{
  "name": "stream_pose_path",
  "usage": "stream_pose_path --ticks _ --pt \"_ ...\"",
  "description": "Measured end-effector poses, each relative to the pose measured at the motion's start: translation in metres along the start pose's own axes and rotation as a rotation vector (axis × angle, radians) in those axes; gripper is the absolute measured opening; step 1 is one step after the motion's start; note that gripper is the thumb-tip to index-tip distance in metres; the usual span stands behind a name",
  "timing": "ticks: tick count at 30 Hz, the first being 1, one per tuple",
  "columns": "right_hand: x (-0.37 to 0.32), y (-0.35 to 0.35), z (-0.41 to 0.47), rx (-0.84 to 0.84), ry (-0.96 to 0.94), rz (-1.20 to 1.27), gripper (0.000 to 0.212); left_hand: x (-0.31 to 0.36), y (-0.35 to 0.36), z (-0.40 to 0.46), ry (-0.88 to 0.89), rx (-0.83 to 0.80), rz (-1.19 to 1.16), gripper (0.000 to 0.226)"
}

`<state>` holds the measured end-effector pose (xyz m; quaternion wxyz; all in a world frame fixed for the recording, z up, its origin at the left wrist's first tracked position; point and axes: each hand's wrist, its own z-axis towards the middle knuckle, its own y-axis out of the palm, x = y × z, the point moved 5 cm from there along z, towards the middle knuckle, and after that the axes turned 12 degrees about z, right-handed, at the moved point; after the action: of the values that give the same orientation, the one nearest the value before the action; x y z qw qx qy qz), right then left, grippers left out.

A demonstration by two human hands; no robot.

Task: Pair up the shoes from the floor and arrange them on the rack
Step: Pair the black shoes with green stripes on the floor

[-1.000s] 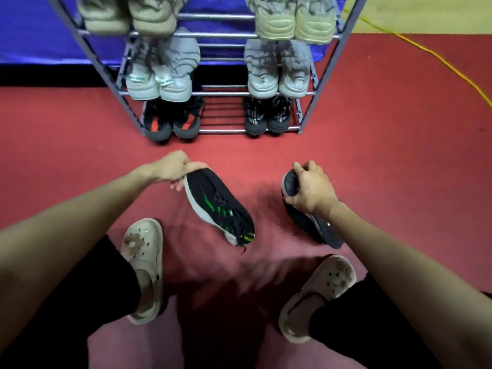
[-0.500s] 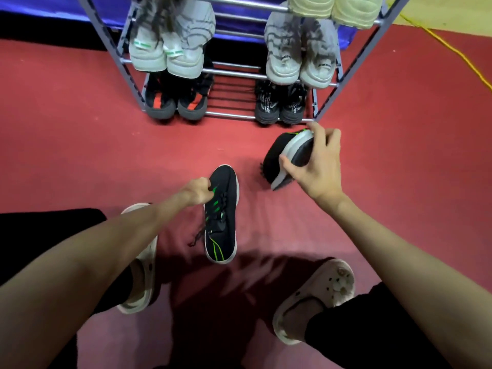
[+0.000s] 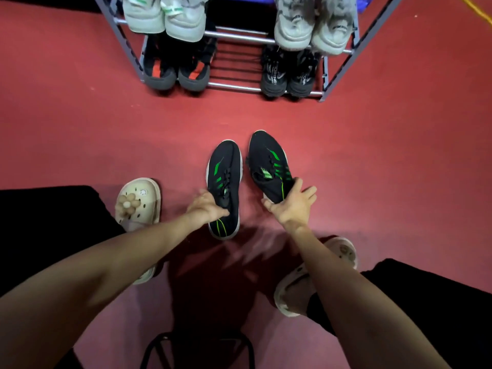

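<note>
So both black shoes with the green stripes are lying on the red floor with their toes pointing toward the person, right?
Not quite. In the head view, the left shoe and the right shoe lie on the red floor, but their toes point toward the rack, away from the person.

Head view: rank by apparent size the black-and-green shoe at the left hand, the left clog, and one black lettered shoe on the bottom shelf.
1. black-and-green shoe
2. left clog, partly hidden by the leg, so unsure
3. black lettered shoe, farther from the camera, partly hidden
</note>
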<state>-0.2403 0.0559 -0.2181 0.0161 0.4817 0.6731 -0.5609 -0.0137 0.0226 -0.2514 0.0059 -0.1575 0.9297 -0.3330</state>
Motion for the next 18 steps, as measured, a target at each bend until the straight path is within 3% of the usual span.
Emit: stream_pose_path --ticks 3,5,9,13,18 --pt "0.015 0.004 0.001 -0.142 0.01 -0.037 0.102 -0.007 0.011 0.0 -0.041 -0.072 -0.028 0.106" --pt "0.023 0.005 0.002 -0.213 -0.003 -0.126 0.1 -0.011 0.018 0.001 -0.058 -0.108 -0.058 0.106" --pt "0.031 0.012 0.011 -0.214 0.077 -0.064 0.076 -0.016 0.031 0.004 -0.046 -0.178 -0.163 0.081" --pt "0.041 0.03 0.021 -0.24 0.241 0.039 0.062 -0.018 0.04 0.002 -0.077 -0.147 -0.229 0.056" --pt "0.046 0.035 0.028 -0.244 0.374 0.086 0.074 -0.023 0.045 -0.001 -0.152 -0.15 -0.246 0.056"
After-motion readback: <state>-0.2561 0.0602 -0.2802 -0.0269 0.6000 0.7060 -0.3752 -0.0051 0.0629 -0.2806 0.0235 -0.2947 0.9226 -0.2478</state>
